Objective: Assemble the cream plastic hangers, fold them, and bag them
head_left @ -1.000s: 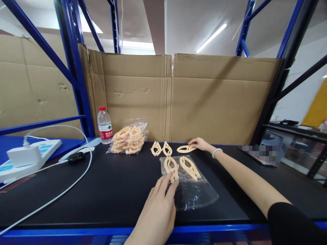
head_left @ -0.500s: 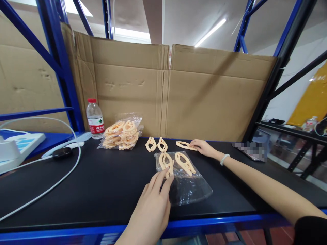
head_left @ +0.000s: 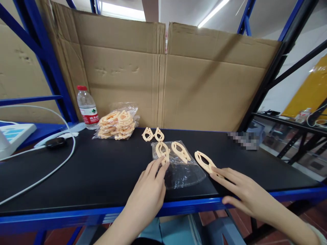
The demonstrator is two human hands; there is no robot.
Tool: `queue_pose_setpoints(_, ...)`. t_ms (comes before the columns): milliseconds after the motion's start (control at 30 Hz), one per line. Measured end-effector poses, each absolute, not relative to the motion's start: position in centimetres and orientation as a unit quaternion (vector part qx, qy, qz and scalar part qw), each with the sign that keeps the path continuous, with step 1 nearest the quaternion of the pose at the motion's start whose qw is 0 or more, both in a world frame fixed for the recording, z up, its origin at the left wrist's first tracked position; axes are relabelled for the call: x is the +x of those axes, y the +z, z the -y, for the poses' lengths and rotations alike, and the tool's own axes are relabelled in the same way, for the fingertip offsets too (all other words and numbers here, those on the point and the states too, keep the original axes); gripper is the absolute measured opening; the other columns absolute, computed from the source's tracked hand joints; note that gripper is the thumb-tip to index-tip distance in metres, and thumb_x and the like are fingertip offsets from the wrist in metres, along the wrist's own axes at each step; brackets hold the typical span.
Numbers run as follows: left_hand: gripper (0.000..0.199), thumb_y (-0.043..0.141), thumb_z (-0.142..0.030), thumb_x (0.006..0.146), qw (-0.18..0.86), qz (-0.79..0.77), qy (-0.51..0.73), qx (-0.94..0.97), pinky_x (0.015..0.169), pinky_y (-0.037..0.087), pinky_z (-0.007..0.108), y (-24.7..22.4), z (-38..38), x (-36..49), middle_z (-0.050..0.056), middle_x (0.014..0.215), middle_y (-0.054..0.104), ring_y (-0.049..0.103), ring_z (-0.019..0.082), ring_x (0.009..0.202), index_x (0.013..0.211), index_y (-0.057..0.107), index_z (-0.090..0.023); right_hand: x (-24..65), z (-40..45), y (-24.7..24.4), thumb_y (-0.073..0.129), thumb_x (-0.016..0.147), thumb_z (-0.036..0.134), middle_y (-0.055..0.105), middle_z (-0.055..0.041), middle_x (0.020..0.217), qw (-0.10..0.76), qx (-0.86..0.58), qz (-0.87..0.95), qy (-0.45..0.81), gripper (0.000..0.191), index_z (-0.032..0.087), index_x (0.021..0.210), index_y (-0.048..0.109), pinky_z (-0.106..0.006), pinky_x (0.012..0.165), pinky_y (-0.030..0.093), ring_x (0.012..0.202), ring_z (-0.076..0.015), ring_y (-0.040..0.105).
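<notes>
My left hand (head_left: 149,185) rests its outstretched fingertips on the lower end of a cream folded plastic hanger (head_left: 161,149) lying on a clear plastic bag (head_left: 185,177). To its right, on the same bag, lies a second folded hanger (head_left: 184,156). My right hand (head_left: 241,190) has its fingers laid over the near end of another folded hanger (head_left: 203,162), just right of the bag, with the thumb held apart. Two smaller cream pieces (head_left: 147,134) stand side by side behind the bag, flat on the black tabletop.
A clear bag packed with similar cream pieces (head_left: 117,124) sits at the back left beside a red-capped water bottle (head_left: 88,108). A white cable (head_left: 73,149) loops over the left side. Cardboard (head_left: 122,75) walls the back; a blue edge (head_left: 189,205) runs along the front.
My right hand has brought its hanger from the back of the table to the near right of the bag. My left hand stays on its hanger. The view has tilted downward.
</notes>
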State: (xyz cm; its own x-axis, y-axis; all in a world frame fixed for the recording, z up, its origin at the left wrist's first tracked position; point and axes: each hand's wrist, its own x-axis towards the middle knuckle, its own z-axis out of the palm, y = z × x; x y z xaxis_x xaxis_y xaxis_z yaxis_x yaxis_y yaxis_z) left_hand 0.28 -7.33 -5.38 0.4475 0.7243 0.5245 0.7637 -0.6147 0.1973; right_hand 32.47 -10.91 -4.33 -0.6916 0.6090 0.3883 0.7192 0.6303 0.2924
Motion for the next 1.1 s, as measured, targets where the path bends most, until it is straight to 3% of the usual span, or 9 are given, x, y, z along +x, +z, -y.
queue_pose_setpoints(200,0.053,0.038,-0.008,0.086,0.034,0.426,-0.301,-0.853,0.102,0.045,0.047,-5.3,7.3,0.2,0.011,0.145,0.041,0.038,0.027,0.132,0.137,0.042,-0.021,32.6,14.2,-7.4,0.034,0.098,0.015,0.06,-0.0091,0.128,0.216,-0.338,0.874,-0.274,0.048,0.021,0.146,0.033,-0.033,0.083,0.055,0.106,-0.0225,0.061)
queue_pose_setpoints(300,0.051,0.037,-0.009,0.089,0.033,0.418,-0.304,-0.856,0.105,0.042,0.046,-5.3,7.2,0.1,0.01,0.146,0.04,0.036,0.026,0.134,0.139,0.04,-0.021,32.9,14.7,-7.7,0.028,0.098,0.014,0.06,-0.0081,0.128,0.221,-0.337,0.868,-0.29,0.048,0.017,0.146,0.032,-0.033,0.085,0.054,0.109,-0.0226,0.061)
queue_pose_setpoints(433,0.049,0.038,-0.014,0.091,0.036,0.418,-0.31,-0.853,0.104,0.043,0.048,-5.2,7.2,0.2,0.009,0.146,0.041,0.038,0.027,0.133,0.14,0.038,-0.022,32.8,15.0,-5.9,0.034,0.096,0.012,0.064,-0.0057,0.123,0.275,-0.353,0.84,-0.306,0.051,0.018,0.147,0.031,-0.031,0.092,0.053,0.105,-0.0204,0.063)
queue_pose_setpoints(567,0.048,0.039,-0.015,0.092,0.032,0.422,-0.31,-0.851,0.106,0.042,0.048,-5.2,7.3,0.3,0.009,0.146,0.04,0.037,0.026,0.134,0.14,0.038,-0.021,30.2,15.7,-3.3,0.035,0.098,0.023,0.066,-0.0075,0.118,0.328,-0.318,0.84,-0.293,0.046,0.018,0.143,0.039,-0.034,0.09,0.055,0.104,-0.0242,0.064)
queue_pose_setpoints(633,0.048,0.039,-0.014,0.091,0.029,0.423,-0.312,-0.85,0.106,0.041,0.048,-5.2,7.4,0.4,0.01,0.146,0.04,0.037,0.026,0.134,0.139,0.039,-0.021,27.7,15.5,-2.4,0.037,0.097,0.027,0.066,-0.0111,0.117,0.321,-0.28,0.862,-0.274,0.047,0.014,0.142,0.042,-0.036,0.085,0.057,0.102,-0.0268,0.064)
queue_pose_setpoints(700,0.048,0.04,-0.014,0.09,0.028,0.423,-0.32,-0.848,0.107,0.04,0.048,-5.2,7.4,0.4,0.011,0.146,0.04,0.036,0.026,0.135,0.138,0.04,-0.02,25.0,14.5,-1.9,0.037,0.093,0.016,0.069,-0.0141,0.11,0.306,-0.233,0.875,-0.294,0.044,0.01,0.136,0.049,-0.037,0.076,0.058,0.096,-0.0269,0.066)
queue_pose_setpoints(867,0.054,0.042,-0.012,0.087,0.032,0.416,-0.33,-0.846,0.107,0.04,0.047,-5.4,7.3,0.3,0.013,0.145,0.041,0.037,0.026,0.135,0.14,0.037,-0.018,20.0,9.7,-2.3,0.043,0.084,0.003,0.071,-0.0229,0.09,0.241,-0.168,0.861,-0.415,0.03,-0.001,0.101,0.068,-0.038,0.065,0.056,0.079,-0.0271,0.067)
queue_pose_setpoints(1033,0.056,0.041,-0.01,0.085,0.038,0.42,-0.32,-0.848,0.109,0.039,0.046,-5.4,7.2,0.2,0.014,0.145,0.041,0.036,0.025,0.136,0.141,0.037,-0.015,18.2,5.5,-3.6,0.047,0.081,0.002,0.068,-0.0205,0.078,0.17,-0.245,0.836,-0.46,0.024,-0.002,0.09,0.069,-0.037,0.055,0.052,0.064,-0.0239,0.061)
queue_pose_setpoints(1100,0.057,0.042,-0.01,0.085,0.032,0.422,-0.322,-0.847,0.109,0.038,0.046,-5.4,7.2,0.2,0.014,0.145,0.041,0.036,0.025,0.136,0.141,0.037,-0.015,18.1,4.4,-3.9,0.047,0.082,0.002,0.067,-0.0188,0.077,0.143,-0.267,0.832,-0.464,0.023,0.0,0.088,0.069,-0.038,0.059,0.051,0.068,-0.0243,0.059)
